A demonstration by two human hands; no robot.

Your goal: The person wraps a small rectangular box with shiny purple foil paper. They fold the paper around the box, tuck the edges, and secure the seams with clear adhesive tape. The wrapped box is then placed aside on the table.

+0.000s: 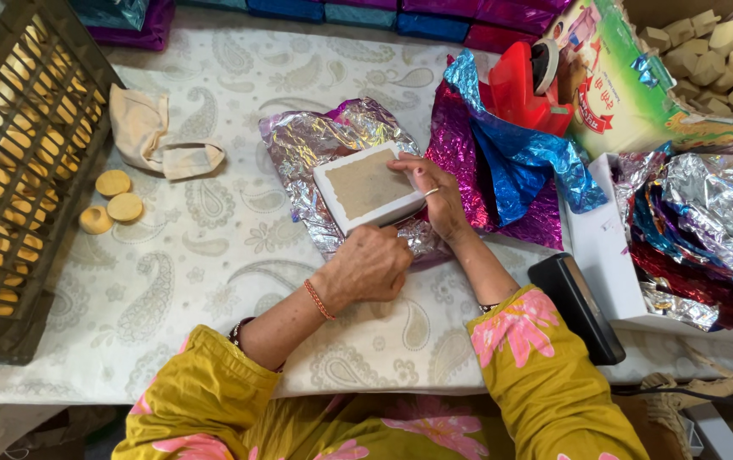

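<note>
While the white box (369, 187) lies on silver foil (320, 140) mid-bench (213, 255), I note my right hand (435, 192) resting released on its edge, my left hand (371, 266) clenched at its near side. Coloured foils (503, 162) lie just beside; three wooden discs (112, 204) well apart.

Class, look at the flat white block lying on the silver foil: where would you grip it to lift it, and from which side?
Grip the white block by its two long side edges, coming from above. It lies flat on the silver foil, so only the thin sides offer opposing faces. The right hand already rests at its right edge and the left hand at its near edge, so the far-left corner is probably freest.
</note>
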